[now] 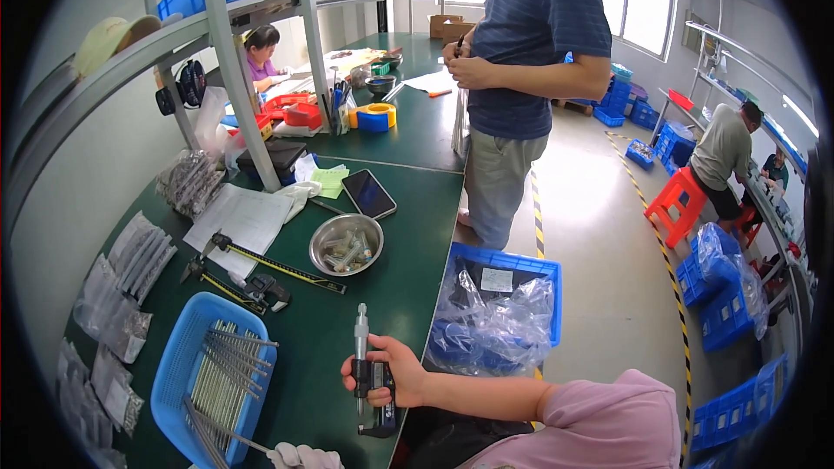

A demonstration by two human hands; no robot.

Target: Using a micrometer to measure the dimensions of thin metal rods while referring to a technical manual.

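My right hand point(395, 372), bare, is closed around a digital micrometer point(361, 339). Its silver thimble points up and away from me, and its dark frame with a display hangs below my fingers. At the lower edge, my left hand point(302, 457) wears a white glove and is only partly in view. Its fingers are closed on one end of a thin metal rod point(230, 431), whose other part lies over the blue basket point(165, 366). Inside that basket lie several more metal rods point(228, 373), some crossing over the others.
Beyond the basket lie two calipers point(282, 267), a steel bowl point(314, 247) of small parts and a phone point(369, 194). Bagged parts point(117, 295) line the table's left side. A blue crate point(553, 282) with plastic bags stands at right. A person point(539, 52) stands beside the table.
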